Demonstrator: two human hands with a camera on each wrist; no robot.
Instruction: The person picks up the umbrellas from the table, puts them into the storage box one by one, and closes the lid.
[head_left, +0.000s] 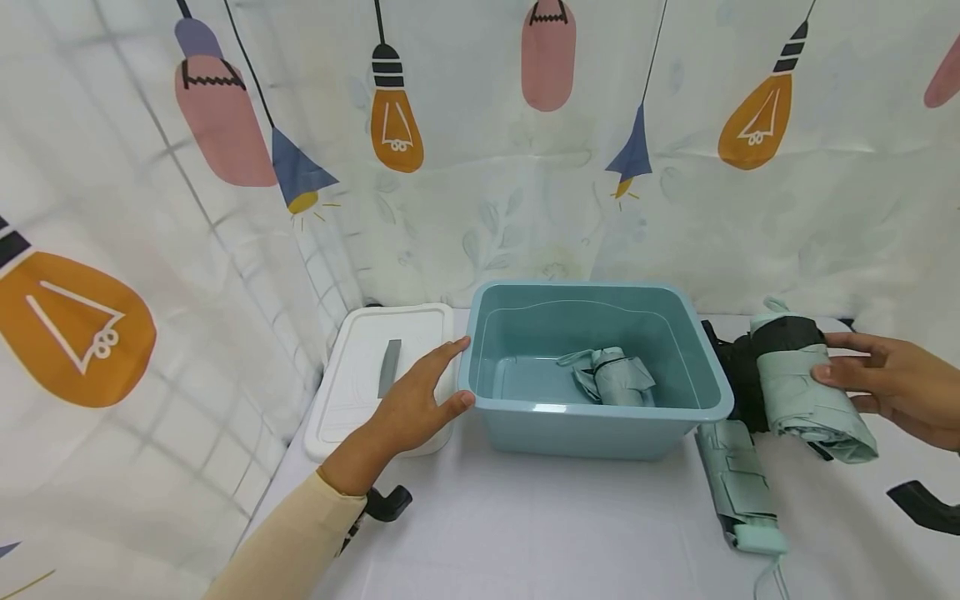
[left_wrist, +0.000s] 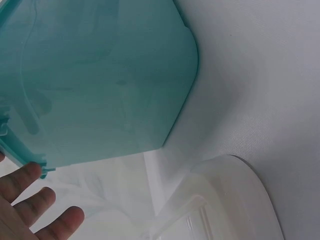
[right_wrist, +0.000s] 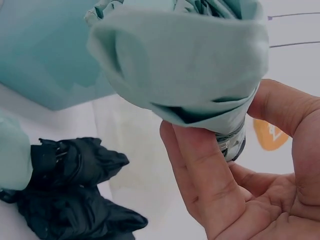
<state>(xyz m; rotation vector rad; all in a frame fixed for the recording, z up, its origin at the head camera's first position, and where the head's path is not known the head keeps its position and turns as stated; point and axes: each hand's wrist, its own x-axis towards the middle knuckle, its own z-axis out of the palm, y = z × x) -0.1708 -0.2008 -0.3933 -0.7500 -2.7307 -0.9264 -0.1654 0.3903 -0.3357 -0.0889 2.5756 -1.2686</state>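
My right hand [head_left: 892, 383] holds a rolled light green folding umbrella [head_left: 813, 392] with a black band, fingers and thumb on either side of it, just right of the blue bin [head_left: 592, 433]. In the right wrist view the folded green cloth [right_wrist: 185, 65] fills the top, beside my thumb and fingers. My left hand [head_left: 412, 408] rests against the bin's left rim with its fingers extended; in the left wrist view fingertips [left_wrist: 30, 172] touch the rim's corner. Inside the bin lies another rolled light green umbrella [head_left: 618, 379].
Another light green folded umbrella [head_left: 742, 492] lies on the table right of the bin, its strap toward me. Behind it are black folded umbrellas [right_wrist: 80, 165]. A white lid-like box [head_left: 352, 375] with a grey handle stands left of the bin. Printed curtains [head_left: 480, 208] hang behind and at left.
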